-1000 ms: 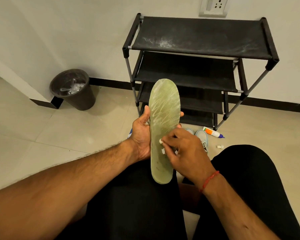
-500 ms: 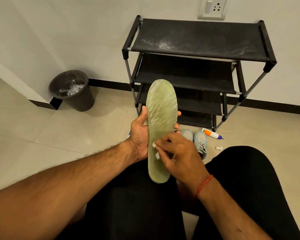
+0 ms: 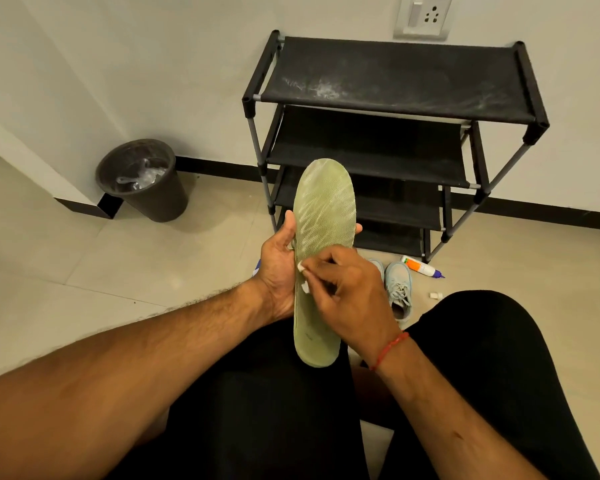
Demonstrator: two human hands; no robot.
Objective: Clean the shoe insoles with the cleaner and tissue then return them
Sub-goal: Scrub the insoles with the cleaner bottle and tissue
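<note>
Left hand [image 3: 278, 268] grips insole [image 3: 321, 244] at mid-edge, upright over lap. Right hand [image 3: 350, 296] pinches tissue [image 3: 303, 276] against it. Insole likely light, flexible; support from behind near rubbing spot. Shoes [image 3: 397, 289] on floor.

Green insole [image 3: 323, 220] upright, white-streaked; tissue [image 3: 303, 276] pressed mid-sole. Shoes [image 3: 398, 289] and cleaner [image 3: 420, 267] lie on the floor.

Pale green mesh-textured insole [image 3: 324, 216]; black rack [image 3: 392, 81]; light blue shoes [image 3: 399, 289].
</note>
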